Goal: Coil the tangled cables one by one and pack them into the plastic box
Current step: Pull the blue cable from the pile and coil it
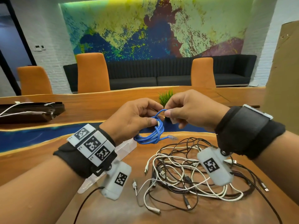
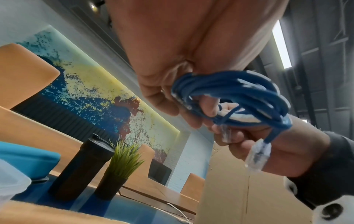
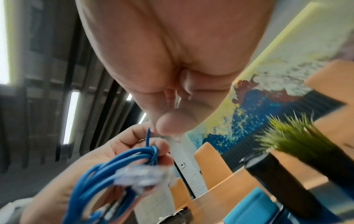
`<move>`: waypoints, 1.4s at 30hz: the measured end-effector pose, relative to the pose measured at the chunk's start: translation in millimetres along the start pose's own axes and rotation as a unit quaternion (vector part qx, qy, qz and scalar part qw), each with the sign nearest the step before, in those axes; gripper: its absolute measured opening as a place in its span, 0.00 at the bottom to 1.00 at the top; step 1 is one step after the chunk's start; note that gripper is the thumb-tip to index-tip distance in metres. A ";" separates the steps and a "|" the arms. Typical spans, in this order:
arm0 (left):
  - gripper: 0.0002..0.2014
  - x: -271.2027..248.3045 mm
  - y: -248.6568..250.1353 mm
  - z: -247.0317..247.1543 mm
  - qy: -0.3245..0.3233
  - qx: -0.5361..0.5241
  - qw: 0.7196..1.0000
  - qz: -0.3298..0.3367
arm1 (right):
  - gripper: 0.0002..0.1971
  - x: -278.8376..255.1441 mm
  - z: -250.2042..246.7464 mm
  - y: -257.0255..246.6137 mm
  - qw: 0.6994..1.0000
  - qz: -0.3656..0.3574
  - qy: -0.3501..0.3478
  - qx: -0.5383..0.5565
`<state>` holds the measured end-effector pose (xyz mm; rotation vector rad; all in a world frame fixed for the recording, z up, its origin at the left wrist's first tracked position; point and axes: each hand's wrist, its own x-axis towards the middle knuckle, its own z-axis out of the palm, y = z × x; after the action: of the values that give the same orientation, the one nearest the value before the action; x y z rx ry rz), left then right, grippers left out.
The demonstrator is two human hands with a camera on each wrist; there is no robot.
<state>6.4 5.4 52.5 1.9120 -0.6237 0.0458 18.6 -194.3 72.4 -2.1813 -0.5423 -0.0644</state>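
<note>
A blue network cable (image 1: 151, 135) hangs coiled in several loops above the table, its clear plug (image 1: 172, 137) sticking out to the right. My left hand (image 1: 134, 118) grips the coil (image 2: 239, 97) at its top, thumb pressed on the bundle. My right hand (image 1: 186, 110) pinches a loop of the same cable (image 3: 148, 136) just above the coil. A tangled heap of black and white cables (image 1: 192, 173) lies on the table below my right wrist. The clear plastic box (image 1: 124, 147) sits under my left wrist, mostly hidden.
A small green plant (image 1: 165, 97) and a dark cylinder (image 2: 82, 169) stand behind the hands. A cardboard sheet (image 1: 281, 88) rises at the right. A dark tray (image 1: 29, 112) with white cables lies far left. Orange chairs (image 1: 92, 73) line the table's far side.
</note>
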 end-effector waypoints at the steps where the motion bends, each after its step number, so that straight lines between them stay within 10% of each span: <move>1: 0.17 -0.3 -0.6 -0.6 0.004 -0.001 1.000 0.004 | 0.03 -1.5 1.4 0.4 0.999 0.017 -0.004 0.040; 15: 0.09 -0.4 -9.2 0.4 0.125 0.049 0.991 -0.021 | 0.01 -4.8 10.8 -3.2 0.998 -0.059 0.032 0.002; 27: 0.08 -0.2 -7.2 -3.7 0.043 -0.098 0.994 -0.022 | 0.03 -2.0 9.1 -9.9 0.988 -0.108 0.105 -0.031; 42: 0.06 1.8 -3.0 -5.3 0.092 -0.053 0.993 -0.045 | 0.07 -11.1 8.3 -15.4 0.982 0.021 -0.027 0.185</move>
<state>10.6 10.2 52.7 1.8070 -0.4080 0.1290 1.1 -183.7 76.1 -1.8342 -0.4947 0.1118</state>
